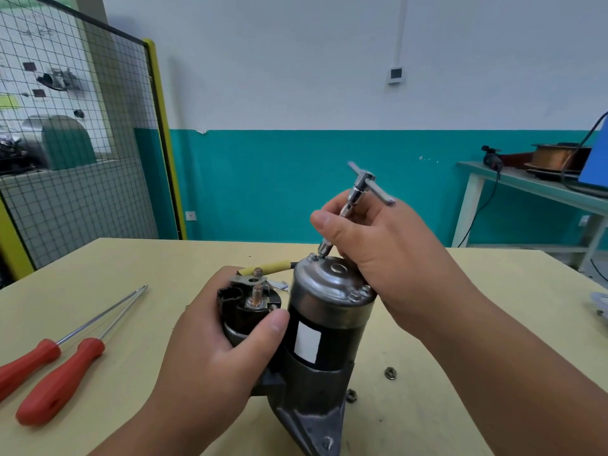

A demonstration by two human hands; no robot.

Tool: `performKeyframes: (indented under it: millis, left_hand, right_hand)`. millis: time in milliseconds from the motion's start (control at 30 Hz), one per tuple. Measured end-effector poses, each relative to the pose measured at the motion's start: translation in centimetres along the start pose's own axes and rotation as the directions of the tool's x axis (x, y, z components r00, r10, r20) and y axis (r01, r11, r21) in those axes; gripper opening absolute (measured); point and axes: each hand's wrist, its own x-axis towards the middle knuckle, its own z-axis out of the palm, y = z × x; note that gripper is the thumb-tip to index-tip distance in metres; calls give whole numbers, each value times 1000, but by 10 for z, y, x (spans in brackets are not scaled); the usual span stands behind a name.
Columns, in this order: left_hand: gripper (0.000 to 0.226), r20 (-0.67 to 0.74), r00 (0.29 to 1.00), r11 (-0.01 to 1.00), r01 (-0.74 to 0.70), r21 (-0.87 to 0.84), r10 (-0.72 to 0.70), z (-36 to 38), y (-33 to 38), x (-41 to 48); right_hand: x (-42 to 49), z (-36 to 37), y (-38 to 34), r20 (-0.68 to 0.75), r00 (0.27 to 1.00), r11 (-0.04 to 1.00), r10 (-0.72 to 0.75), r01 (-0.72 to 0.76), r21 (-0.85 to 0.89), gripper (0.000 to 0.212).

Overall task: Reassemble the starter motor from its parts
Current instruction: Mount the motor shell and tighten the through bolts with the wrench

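Silver-capped black starter motor (324,327) stands upright, left hand (210,350) gripping its solenoid (245,307). Right hand (388,251) holds a T-handle driver (357,189) at the cap's 11 o'clock.

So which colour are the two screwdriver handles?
Red, on both screwdriver handles; head view shows them clearly.

A single wide-angle view comes from the person's head, facing forward and tilted down across the pale yellow wooden counter (131,258). It sits close: the left hand (210,350) and right hand (378,251), with the black-and-grey metal starter motor (329,311) between them, fill the lower middle, forearms entering from the bottom edge. The counter's far edge crosses mid-height. Beyond it the white-and-teal painted wall (296,179) faces the camera, with a black wire-mesh panel (65,159) at the left margin.
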Motion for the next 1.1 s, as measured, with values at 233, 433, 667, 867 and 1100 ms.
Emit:
performKeyframes:
  millis: [233, 433, 667, 867, 1100]
  left_hand:
    - [39, 0, 1000, 1000, 17, -8, -17, -1, -3, 0]
    - [41, 5, 1000, 1000, 1, 13, -1, 0, -3, 0]
    - [40, -2, 1000, 1000, 4, 21, -4, -1, -2, 0]
    - [39, -23, 1000, 1000, -10, 28, 11, 0, 0, -1]
    - [39, -16, 1000, 999, -2, 35, 2, 1, 0, -1]
  right_hand:
    - [-1, 1, -3, 43, 999, 999, 27, -28, 19, 19]
    - [0, 1, -2, 9, 1000, 1000, -7, 7, -25, 20]
    - [-2, 1, -2, 7, 1000, 1000, 2, -2, 3, 14]
    - [-2, -1, -5, 83, 996, 999, 27, -31, 42, 15]
    - [0, 0, -1, 20, 1000, 1000, 11, -12, 25, 25]
